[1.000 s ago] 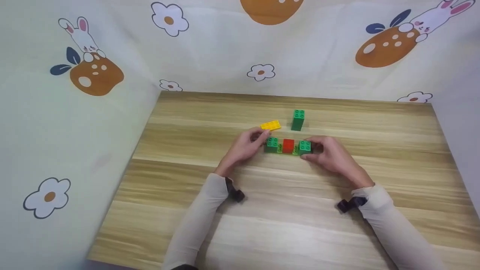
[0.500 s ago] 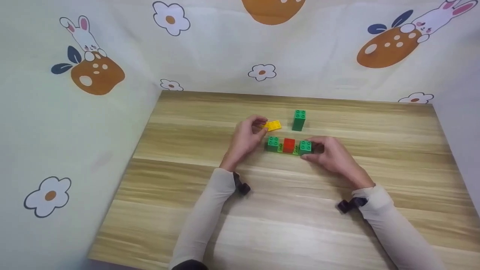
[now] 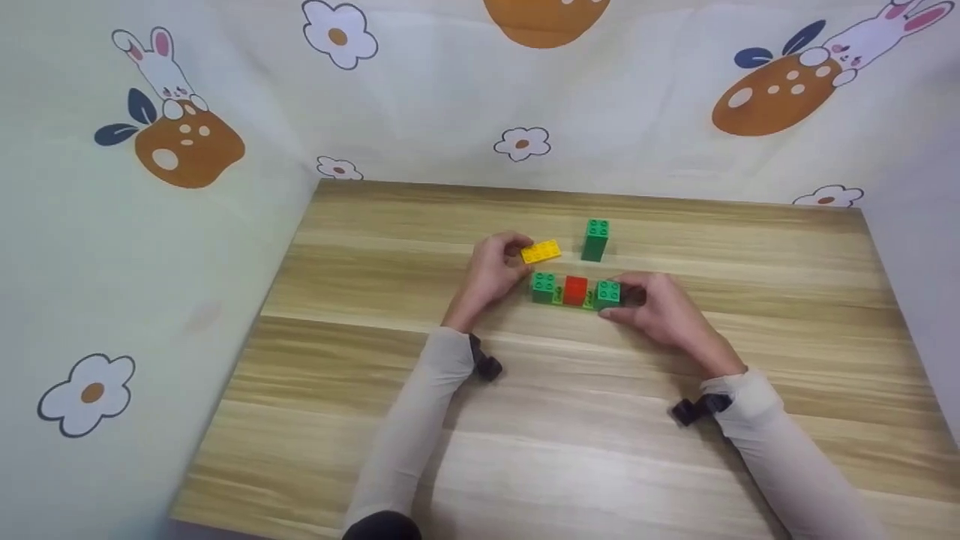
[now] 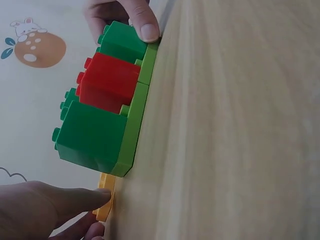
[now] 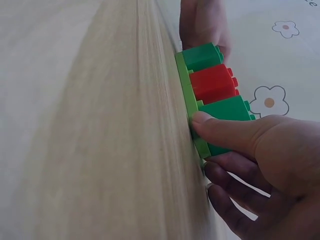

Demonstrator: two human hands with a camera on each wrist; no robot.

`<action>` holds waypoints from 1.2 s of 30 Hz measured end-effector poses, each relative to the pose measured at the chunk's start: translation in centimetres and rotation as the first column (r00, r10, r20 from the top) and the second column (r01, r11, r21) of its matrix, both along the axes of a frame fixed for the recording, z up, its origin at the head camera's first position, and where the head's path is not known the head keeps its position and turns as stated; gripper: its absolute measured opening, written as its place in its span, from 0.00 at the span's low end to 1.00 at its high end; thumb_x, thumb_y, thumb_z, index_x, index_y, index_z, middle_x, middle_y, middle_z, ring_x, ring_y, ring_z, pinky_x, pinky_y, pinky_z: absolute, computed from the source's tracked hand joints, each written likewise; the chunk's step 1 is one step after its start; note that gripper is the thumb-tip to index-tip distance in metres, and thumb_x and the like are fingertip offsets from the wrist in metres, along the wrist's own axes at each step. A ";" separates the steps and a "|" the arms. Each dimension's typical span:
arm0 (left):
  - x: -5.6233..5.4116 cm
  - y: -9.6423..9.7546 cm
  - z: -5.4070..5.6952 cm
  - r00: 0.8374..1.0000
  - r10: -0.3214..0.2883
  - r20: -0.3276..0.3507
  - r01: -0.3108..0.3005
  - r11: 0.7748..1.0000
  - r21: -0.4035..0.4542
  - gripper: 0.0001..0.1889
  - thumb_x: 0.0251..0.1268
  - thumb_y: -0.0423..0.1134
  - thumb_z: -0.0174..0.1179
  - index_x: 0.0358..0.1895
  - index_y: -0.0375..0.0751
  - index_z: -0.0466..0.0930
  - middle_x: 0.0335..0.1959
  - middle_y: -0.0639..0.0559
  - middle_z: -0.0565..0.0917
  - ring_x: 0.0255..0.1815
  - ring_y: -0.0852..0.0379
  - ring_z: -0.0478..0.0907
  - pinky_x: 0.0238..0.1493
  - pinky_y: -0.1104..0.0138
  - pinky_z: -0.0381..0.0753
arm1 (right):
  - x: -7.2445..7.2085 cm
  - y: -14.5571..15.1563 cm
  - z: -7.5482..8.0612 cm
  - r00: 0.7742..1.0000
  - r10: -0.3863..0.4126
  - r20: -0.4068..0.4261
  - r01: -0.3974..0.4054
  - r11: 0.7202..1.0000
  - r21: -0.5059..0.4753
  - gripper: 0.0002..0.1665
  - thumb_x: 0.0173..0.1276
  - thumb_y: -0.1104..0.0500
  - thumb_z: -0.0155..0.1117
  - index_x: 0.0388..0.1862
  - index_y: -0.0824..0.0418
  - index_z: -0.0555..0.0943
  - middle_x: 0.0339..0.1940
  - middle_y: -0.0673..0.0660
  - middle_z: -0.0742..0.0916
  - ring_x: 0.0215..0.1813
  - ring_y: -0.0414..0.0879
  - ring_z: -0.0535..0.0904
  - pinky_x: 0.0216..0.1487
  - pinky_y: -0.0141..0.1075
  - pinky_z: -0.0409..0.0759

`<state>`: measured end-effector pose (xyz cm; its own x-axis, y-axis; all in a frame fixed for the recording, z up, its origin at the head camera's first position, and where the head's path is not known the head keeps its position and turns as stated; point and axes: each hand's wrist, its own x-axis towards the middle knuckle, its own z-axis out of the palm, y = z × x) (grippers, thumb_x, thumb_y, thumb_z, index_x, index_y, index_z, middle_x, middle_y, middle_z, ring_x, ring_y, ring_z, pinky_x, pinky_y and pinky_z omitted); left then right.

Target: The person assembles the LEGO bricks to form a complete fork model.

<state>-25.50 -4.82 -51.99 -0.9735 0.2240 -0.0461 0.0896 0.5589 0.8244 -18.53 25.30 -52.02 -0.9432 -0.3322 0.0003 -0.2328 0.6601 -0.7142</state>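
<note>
A row of toy building blocks lies on the table: light green base plates carry a red block between two dark green blocks. My right hand grips the right end of this row, its thumb on the near face of the green block and plate. Beyond the row's left end, my left hand pinches a flat yellow brick by its left end. In the left wrist view the thumb presses on the yellow brick's side, with the other fingers partly hidden behind.
A tall dark green block tower stands upright behind the row, right of the yellow brick. The wood-grain table meets a patterned cloth wall at the back and left.
My left hand has left the row's left green block, moved away to the yellow brick and taken hold of it. The right hand has stayed on the row.
</note>
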 end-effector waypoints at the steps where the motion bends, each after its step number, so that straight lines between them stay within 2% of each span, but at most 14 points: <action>1: 0.0 0.0 -0.1 1.000 0.002 -0.005 -0.002 1.000 -0.002 0.20 0.67 0.30 0.75 0.61 0.42 0.87 0.58 0.49 0.89 0.57 0.53 0.83 0.65 0.60 0.84 | -0.1 0.0 0.0 1.000 0.001 -0.001 -0.001 1.000 0.003 0.25 0.63 0.55 0.86 0.59 0.53 0.91 0.50 0.53 0.95 0.48 0.48 0.89 0.52 0.43 0.88; 7: 0.3 -0.3 -0.4 0.999 0.019 -0.028 -0.019 1.000 -0.009 0.20 0.67 0.30 0.75 0.61 0.42 0.88 0.54 0.48 0.88 0.54 0.54 0.83 0.61 0.61 0.85 | -0.3 -0.3 0.1 1.000 0.015 -0.014 -0.014 1.000 0.019 0.24 0.63 0.54 0.85 0.58 0.55 0.91 0.48 0.53 0.95 0.44 0.47 0.87 0.49 0.41 0.86; 13: 0.7 -0.7 -0.8 0.997 0.016 -0.070 -0.018 1.000 -0.020 0.20 0.68 0.31 0.75 0.61 0.42 0.87 0.54 0.49 0.89 0.54 0.54 0.83 0.61 0.62 0.86 | -0.3 -0.5 -0.1 0.999 0.019 -0.030 -0.018 1.000 0.023 0.23 0.63 0.54 0.85 0.57 0.55 0.91 0.46 0.53 0.95 0.43 0.46 0.86 0.46 0.39 0.86; 20: 1.4 -1.6 -1.1 0.993 -0.039 -0.115 0.039 0.999 0.000 0.18 0.68 0.31 0.75 0.60 0.39 0.88 0.54 0.47 0.91 0.53 0.52 0.86 0.63 0.62 0.87 | 0.0 -0.7 -0.2 0.998 0.024 -0.066 -0.023 1.000 0.009 0.25 0.63 0.56 0.85 0.58 0.59 0.90 0.51 0.57 0.94 0.47 0.50 0.89 0.51 0.48 0.88; 24: 1.8 -2.0 -1.2 0.991 -0.074 -0.113 0.077 0.997 0.023 0.18 0.68 0.31 0.75 0.60 0.38 0.88 0.54 0.46 0.91 0.53 0.52 0.86 0.63 0.61 0.88 | 0.0 -0.5 -0.3 0.998 0.026 -0.061 -0.025 1.000 0.010 0.26 0.63 0.55 0.86 0.59 0.59 0.90 0.53 0.57 0.94 0.50 0.50 0.89 0.53 0.49 0.89; 27: 1.9 -2.1 -1.2 0.990 -0.095 -0.107 0.099 0.995 0.035 0.18 0.68 0.31 0.74 0.60 0.38 0.88 0.54 0.45 0.91 0.53 0.52 0.87 0.63 0.62 0.88 | 0.0 0.0 -0.3 0.999 0.030 -0.042 -0.030 1.000 0.000 0.26 0.63 0.54 0.85 0.60 0.57 0.90 0.52 0.55 0.94 0.50 0.49 0.88 0.53 0.46 0.88; 33: 2.0 -2.0 -1.2 0.986 -0.130 -0.105 0.137 0.988 0.070 0.20 0.68 0.28 0.74 0.62 0.36 0.87 0.52 0.43 0.92 0.50 0.51 0.89 0.57 0.63 0.90 | -0.1 0.9 0.0 0.999 0.035 0.016 -0.035 0.999 -0.041 0.27 0.64 0.53 0.85 0.61 0.55 0.89 0.51 0.53 0.93 0.49 0.48 0.87 0.49 0.32 0.86; 36: 2.0 -1.8 -1.1 0.983 -0.152 -0.103 0.161 0.983 0.086 0.21 0.67 0.27 0.74 0.62 0.35 0.86 0.52 0.41 0.92 0.48 0.51 0.89 0.55 0.63 0.91 | -0.2 1.1 0.2 1.000 0.029 0.009 -0.029 0.998 -0.052 0.28 0.64 0.54 0.85 0.62 0.56 0.89 0.53 0.55 0.93 0.50 0.48 0.87 0.51 0.32 0.87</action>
<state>-23.50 -6.62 -53.12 -0.9249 0.3728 0.0742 0.2510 0.4524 0.8558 -18.74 26.39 -51.80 -0.9332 -0.3594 0.0088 -0.2439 0.6151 -0.7498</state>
